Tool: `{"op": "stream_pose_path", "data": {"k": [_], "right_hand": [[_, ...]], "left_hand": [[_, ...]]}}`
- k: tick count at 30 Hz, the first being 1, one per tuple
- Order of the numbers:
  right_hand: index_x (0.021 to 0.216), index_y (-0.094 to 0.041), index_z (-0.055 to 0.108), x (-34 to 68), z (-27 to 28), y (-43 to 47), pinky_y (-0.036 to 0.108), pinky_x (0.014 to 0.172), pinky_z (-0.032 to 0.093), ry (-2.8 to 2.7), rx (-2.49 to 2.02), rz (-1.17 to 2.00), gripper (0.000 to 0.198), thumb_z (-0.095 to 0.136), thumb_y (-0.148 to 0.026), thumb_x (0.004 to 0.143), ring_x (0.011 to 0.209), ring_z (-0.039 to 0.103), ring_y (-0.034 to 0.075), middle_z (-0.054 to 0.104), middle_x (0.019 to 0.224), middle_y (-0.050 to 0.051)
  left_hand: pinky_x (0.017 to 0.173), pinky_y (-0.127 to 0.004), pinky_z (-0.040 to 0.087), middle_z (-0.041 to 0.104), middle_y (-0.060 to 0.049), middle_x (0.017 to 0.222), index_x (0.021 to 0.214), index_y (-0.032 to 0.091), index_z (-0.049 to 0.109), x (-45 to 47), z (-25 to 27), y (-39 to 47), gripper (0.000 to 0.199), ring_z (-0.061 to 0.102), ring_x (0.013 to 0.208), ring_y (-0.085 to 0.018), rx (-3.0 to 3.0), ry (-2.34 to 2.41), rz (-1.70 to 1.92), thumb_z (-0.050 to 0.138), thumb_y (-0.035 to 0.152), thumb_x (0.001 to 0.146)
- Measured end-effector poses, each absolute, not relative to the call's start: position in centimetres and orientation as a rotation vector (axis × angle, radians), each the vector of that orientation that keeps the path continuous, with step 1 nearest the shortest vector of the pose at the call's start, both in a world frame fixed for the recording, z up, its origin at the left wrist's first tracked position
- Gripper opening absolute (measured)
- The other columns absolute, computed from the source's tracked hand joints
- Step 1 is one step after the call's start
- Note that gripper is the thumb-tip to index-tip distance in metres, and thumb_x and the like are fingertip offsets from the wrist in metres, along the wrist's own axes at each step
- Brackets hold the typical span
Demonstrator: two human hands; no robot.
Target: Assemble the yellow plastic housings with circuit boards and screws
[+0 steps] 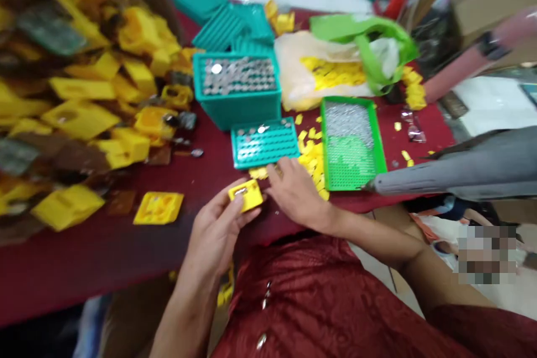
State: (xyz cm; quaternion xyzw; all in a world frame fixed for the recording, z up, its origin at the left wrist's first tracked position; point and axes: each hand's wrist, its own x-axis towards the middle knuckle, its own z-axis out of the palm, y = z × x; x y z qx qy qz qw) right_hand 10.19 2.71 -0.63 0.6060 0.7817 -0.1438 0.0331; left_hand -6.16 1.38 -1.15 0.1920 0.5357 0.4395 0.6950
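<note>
Two-handed work, seemingly at a part-handling step: gripping yellow case (251, 198) in left hand (220, 218) above red table (205, 170), holding right hand (298, 194) curled beside teal tray (267, 146), contents impossible to tell; next, presumably, keep case steady and return right hand to it; without legible writing.

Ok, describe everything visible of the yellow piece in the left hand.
The yellow piece is small, roughly rectangular, and looks like plastic. A shiny, metallic-looking part shows on its upper face. The left hand holds it tilted near the edge of the red table, thumb on top, fingers beneath. The right hand is close; contact is unclear.
</note>
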Motion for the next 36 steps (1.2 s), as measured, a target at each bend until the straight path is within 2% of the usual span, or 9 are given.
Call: {"op": "stream_pose_path", "data": {"k": [3,7,13,17,21,25,27,32,36], "right_hand": [[0.124,-0.015,0.072,10.5,-1.2,2.5,0.038,0.082,0.050,2.517,1.799,-0.354,0.039,0.035,-0.020,0.114,0.105,0.060,0.027,0.068,0.113,0.015],[0.114,-0.016,0.075,12.3,-2.1,1.7,0.035,0.076,0.046,2.609,1.770,-0.330,0.034,0.043,-0.024,0.113,0.095,0.056,0.023,0.069,0.106,0.012],[0.102,-0.017,0.076,14.0,-3.1,1.6,0.032,0.078,0.045,2.762,1.858,-0.494,0.031,0.048,-0.026,0.112,0.093,0.054,0.021,0.070,0.102,0.011],[0.101,-0.015,0.078,14.1,-2.8,2.2,0.034,0.089,0.051,2.774,1.865,-0.628,0.030,0.049,-0.019,0.109,0.102,0.061,0.021,0.071,0.113,0.014],[0.101,-0.015,0.082,14.3,-2.7,2.8,0.035,0.095,0.057,2.850,2.085,-1.082,0.025,0.057,-0.019,0.105,0.098,0.069,0.018,0.077,0.105,0.011],[0.100,-0.015,0.083,14.2,-3.2,3.3,0.025,0.066,0.058,2.452,2.297,-1.993,0.025,0.072,-0.036,0.096,0.068,0.068,0.010,0.077,0.083,0.005],[0.096,-0.014,0.082,13.9,-3.0,3.3,0.021,0.057,0.056,2.225,2.320,-2.267,0.030,0.080,-0.043,0.088,0.061,0.067,0.009,0.076,0.077,0.003],[0.090,-0.016,0.070,13.3,-2.1,3.0,0.023,0.063,0.064,2.084,2.341,-2.496,0.040,0.088,-0.050,0.079,0.069,0.076,0.013,0.079,0.083,0.005],[0.092,-0.018,0.068,13.9,-2.1,2.9,0.025,0.062,0.062,2.157,2.382,-2.294,0.033,0.081,-0.047,0.083,0.066,0.073,0.013,0.077,0.080,0.003]], "left_hand": [[0.064,-0.020,0.069,0.085,-0.003,0.102,0.099,0.019,0.086,-5.5,-1.2,2.5,0.058,0.079,0.084,-0.016,0.479,1.203,0.975,0.110,0.038,0.050],[0.064,-0.021,0.069,0.084,-0.004,0.104,0.097,0.018,0.086,-4.5,-0.4,3.2,0.056,0.077,0.084,-0.016,0.549,1.168,0.886,0.110,0.039,0.051],[0.067,-0.022,0.070,0.085,-0.005,0.105,0.101,0.017,0.086,-4.8,-0.4,3.1,0.055,0.080,0.085,-0.017,0.522,1.142,0.813,0.109,0.036,0.056],[0.072,-0.021,0.070,0.086,-0.005,0.107,0.105,0.018,0.084,-6.0,-0.8,2.4,0.047,0.083,0.088,-0.017,0.493,1.150,0.874,0.105,0.031,0.065],[0.069,-0.022,0.068,0.084,-0.005,0.105,0.107,0.016,0.081,-6.4,-1.1,1.5,0.042,0.080,0.086,-0.016,0.496,1.152,0.992,0.099,0.030,0.071],[0.069,-0.021,0.067,0.082,-0.007,0.108,0.111,0.016,0.079,-6.3,-2.2,1.2,0.038,0.078,0.087,-0.016,0.521,1.141,0.971,0.092,0.027,0.078],[0.071,-0.020,0.066,0.082,-0.008,0.111,0.113,0.017,0.079,-6.1,-2.5,1.1,0.036,0.078,0.091,-0.016,0.544,1.133,0.978,0.090,0.028,0.080],[0.073,-0.020,0.066,0.082,-0.010,0.118,0.116,0.016,0.079,-5.3,-2.7,1.1,0.034,0.078,0.097,-0.016,0.599,1.090,0.953,0.085,0.027,0.085],[0.073,-0.020,0.065,0.082,-0.011,0.122,0.118,0.016,0.078,-5.2,-2.8,1.2,0.036,0.078,0.097,-0.017,0.615,1.099,0.940,0.085,0.028,0.085]]}}
